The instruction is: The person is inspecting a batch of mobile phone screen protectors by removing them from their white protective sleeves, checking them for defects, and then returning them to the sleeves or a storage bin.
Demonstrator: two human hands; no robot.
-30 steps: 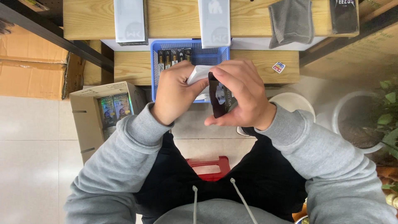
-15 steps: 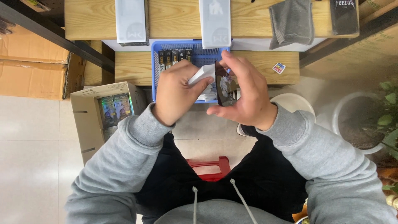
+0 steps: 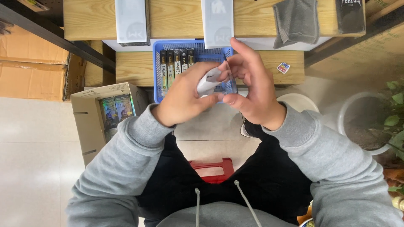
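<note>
L fingers (image 3: 198,90) curled on white device (image 3: 208,82).

Dark card (image 3: 229,82) turned edge-on — hands (image 3: 219,90) higher.

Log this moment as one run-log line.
left hand: grips white device | right hand: holds clear sleeve | behind: blue basket

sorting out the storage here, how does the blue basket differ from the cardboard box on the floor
The blue basket is perforated plastic and sits on the wooden shelf; the cardboard box is plain brown with solid walls and stands lower, on the tiled floor. The basket holds narrow dark packs upright in a row; the box holds shiny greenish packs. Both are open-topped and hold packaged goods.
</note>
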